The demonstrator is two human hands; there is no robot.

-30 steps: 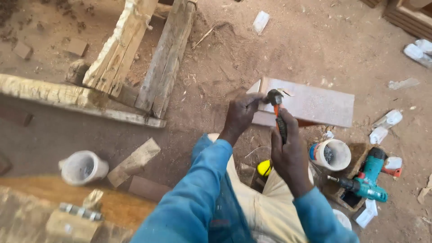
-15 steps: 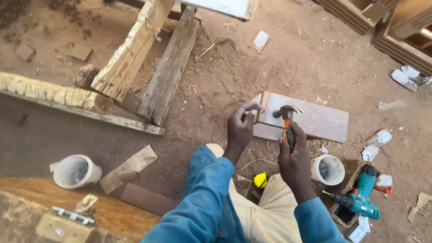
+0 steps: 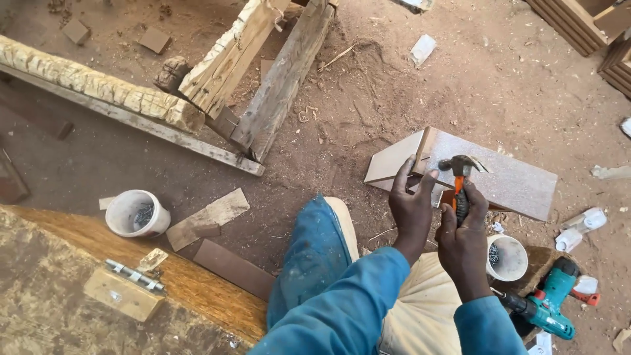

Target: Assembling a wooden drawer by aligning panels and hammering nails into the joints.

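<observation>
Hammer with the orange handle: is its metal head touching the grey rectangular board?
Cannot tell. In the head view, the hammer head overlaps the grey board, hiding any gap.

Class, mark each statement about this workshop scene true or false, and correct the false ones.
1. The right hand holds a hammer with an orange handle. True.
2. The left hand rests on the white cup of nails. False: it touches the flat board near the hammer head.
3. A teal power drill lies on the ground at the person's right. True.
4. The board lies on a metal workbench. False: it lies on the dirt ground.
</observation>
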